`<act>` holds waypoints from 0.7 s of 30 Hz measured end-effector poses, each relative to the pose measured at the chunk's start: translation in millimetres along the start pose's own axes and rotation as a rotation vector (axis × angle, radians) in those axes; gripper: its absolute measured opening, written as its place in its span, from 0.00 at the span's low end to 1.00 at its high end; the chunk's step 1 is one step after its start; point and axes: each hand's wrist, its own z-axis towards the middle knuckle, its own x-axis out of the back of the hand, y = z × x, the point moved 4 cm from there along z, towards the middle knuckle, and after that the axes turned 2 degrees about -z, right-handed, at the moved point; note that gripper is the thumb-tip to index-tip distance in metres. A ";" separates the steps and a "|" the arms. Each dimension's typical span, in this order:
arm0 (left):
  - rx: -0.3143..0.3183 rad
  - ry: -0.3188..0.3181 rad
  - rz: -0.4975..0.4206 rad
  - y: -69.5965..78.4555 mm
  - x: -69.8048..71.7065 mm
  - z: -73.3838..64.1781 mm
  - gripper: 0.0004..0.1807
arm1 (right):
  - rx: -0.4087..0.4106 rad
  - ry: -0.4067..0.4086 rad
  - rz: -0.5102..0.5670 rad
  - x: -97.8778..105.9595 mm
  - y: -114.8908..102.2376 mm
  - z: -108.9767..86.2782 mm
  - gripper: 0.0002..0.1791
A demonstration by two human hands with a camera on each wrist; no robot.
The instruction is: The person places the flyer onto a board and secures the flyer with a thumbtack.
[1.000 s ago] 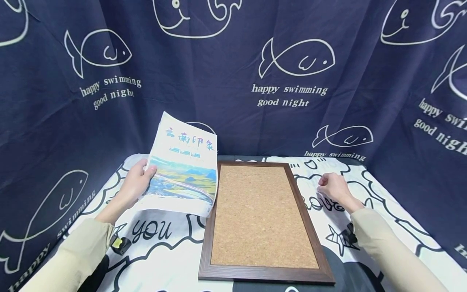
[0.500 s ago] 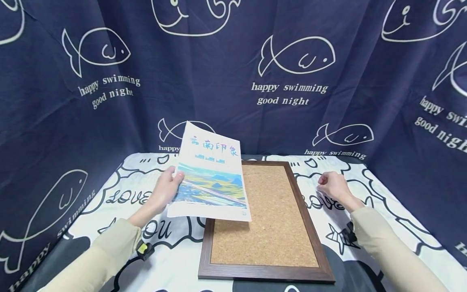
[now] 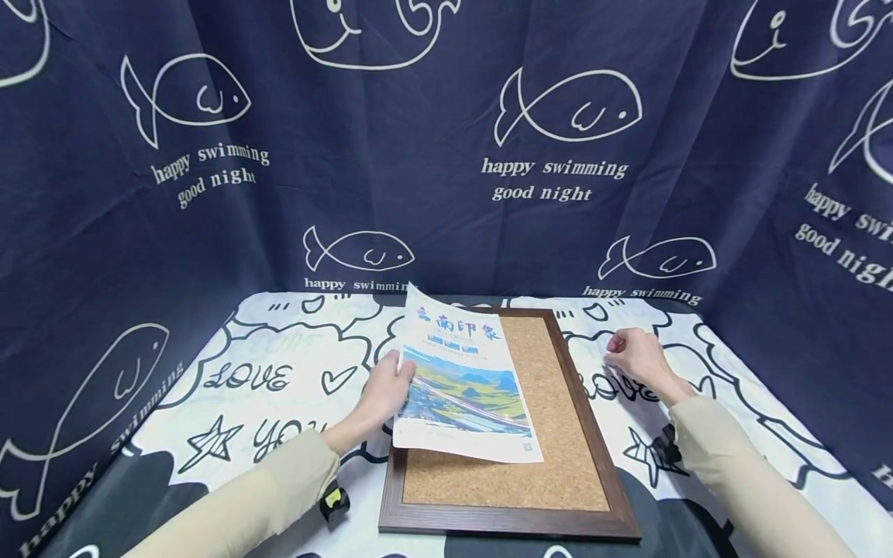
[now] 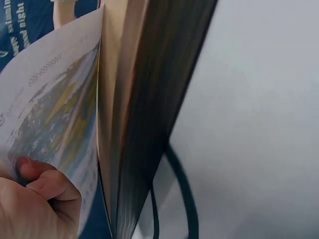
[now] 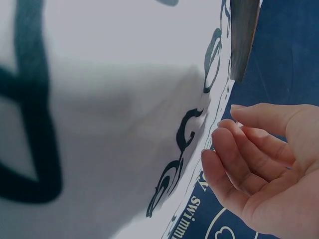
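Note:
My left hand [image 3: 387, 385] grips the left edge of a printed paper sheet [image 3: 460, 395], with thumb on its front. The sheet carries a landscape picture and coloured lettering at its top. It is tilted above the left part of a cork board [image 3: 537, 434] in a dark brown wooden frame [image 3: 512, 523]. In the left wrist view, curled fingers [image 4: 47, 181] show beside the sheet's picture. My right hand [image 3: 638, 360] is raised to the right of the board, fingers loosely bent. A gap shows between thumb and fingers in the right wrist view, and nothing is clearly visible there.
A white cloth [image 3: 244, 387] with black drawings and lettering covers the table. Dark blue curtains [image 3: 446, 194] with white fish prints hang behind and at both sides. The raised frame edge [image 4: 129, 124] stands close to my left hand.
My left hand has carried the sheet rightward and down, from beside the board to over its left part. The right hand and the board have stayed in place.

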 end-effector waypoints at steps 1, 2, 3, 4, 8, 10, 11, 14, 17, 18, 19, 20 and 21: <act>0.000 -0.010 -0.010 0.0 -3.8 -0.8 0.20 | 0.000 0.000 0.000 0.1 -0.3 -0.3 0.07; -0.004 -0.017 -0.010 0.1 -7.2 -1.2 0.20 | -0.001 -0.001 0.003 0.2 -0.7 -0.6 0.07; -0.009 -0.026 -0.013 0.2 -10.5 -1.7 0.20 | -0.001 0.000 0.004 0.2 -0.9 -0.7 0.07; -0.013 -0.036 -0.019 0.5 -13.4 -2.4 0.19 | -0.002 0.001 0.005 0.3 -1.0 -0.9 0.07; -0.030 -0.075 -0.031 1.5 -24.7 -4.5 0.19 | 0.002 0.007 0.009 0.7 -1.3 -0.9 0.07; -0.033 -0.082 -0.025 1.9 -29.2 -5.0 0.19 | 0.007 0.012 0.009 1.2 -1.5 -0.9 0.07; -0.035 -0.086 -0.021 2.0 -31.2 -5.0 0.19 | 0.010 0.015 0.009 1.6 -1.7 -1.0 0.07; -0.047 -0.101 -0.017 2.5 -35.1 -4.2 0.20 | 0.014 0.022 0.006 2.1 -1.9 -0.9 0.07; -0.047 -0.135 0.003 1.4 -35.4 -3.1 0.20 | 0.007 0.018 0.005 1.9 -2.7 -0.4 0.07; -0.038 -0.150 0.012 0.6 -34.7 -2.3 0.20 | 0.006 0.018 0.004 1.6 -3.0 0.0 0.07; -0.035 -0.167 0.028 0.1 -33.4 -1.7 0.19 | 0.004 0.018 0.004 1.3 -3.6 0.3 0.07; -0.030 -0.177 0.056 -0.5 -31.4 -1.1 0.18 | 0.009 0.022 0.002 1.2 -4.7 0.6 0.07; -0.025 -0.180 0.098 -1.3 -28.5 -0.5 0.17 | 0.013 0.025 0.004 0.9 -6.0 1.2 0.07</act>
